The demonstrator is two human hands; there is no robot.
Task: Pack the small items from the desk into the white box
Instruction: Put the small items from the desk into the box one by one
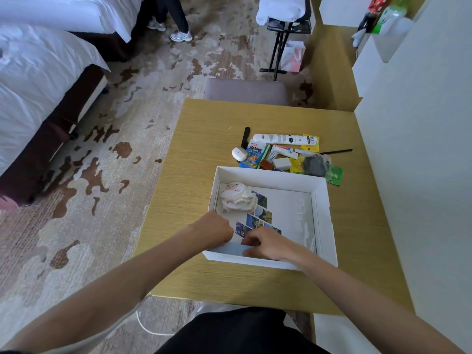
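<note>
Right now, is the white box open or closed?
Open. The white box has no lid on; a sheep-face plush and picture cards show inside.

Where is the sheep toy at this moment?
In the head view, the sheep toy lies inside the white box, in its far left corner, just beyond the left hand.

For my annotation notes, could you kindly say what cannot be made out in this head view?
Head view:
Blue item in the white box: left hand and right hand cover it; neither grip shows.
Pile behind the box: overlapping, labels too small.
Bottles, top right: cut by edge.
</note>
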